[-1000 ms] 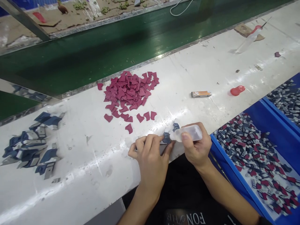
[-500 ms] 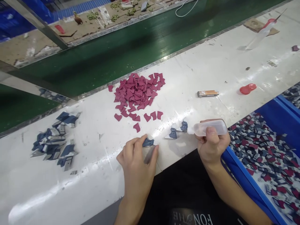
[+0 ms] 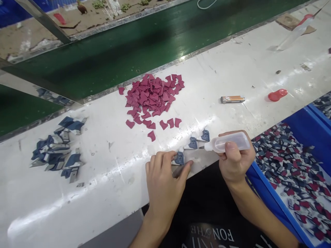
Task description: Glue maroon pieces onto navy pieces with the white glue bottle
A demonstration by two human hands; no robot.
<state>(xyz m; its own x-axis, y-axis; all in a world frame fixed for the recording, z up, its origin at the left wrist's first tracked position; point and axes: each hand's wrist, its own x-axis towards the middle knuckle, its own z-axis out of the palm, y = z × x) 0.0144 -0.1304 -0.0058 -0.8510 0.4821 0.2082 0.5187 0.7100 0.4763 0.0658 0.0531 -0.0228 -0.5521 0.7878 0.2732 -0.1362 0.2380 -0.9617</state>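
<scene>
My left hand rests on the white table with a small blue-and-white plastic piece between its thumb and forefinger. Two similar pieces, a nearer one and a farther one, lie in a slanting row beside it. My right hand is closed around a translucent squeeze bottle, held on its side. Its thin tip points left, close to the row of pieces. Beyond my hands lies a heap of maroon pieces, with several loose ones along its near side.
A pile of blue-and-white pieces lies at the left. Right of the heap are an orange lighter, a red cap and another bottle. A blue bin full of pieces stands at the right. A green belt runs behind.
My left hand has moved right with the blue-and-white piece, bringing it up to the other two. The bottle's tip has shifted slightly left and down. The camera view has shifted a little.
</scene>
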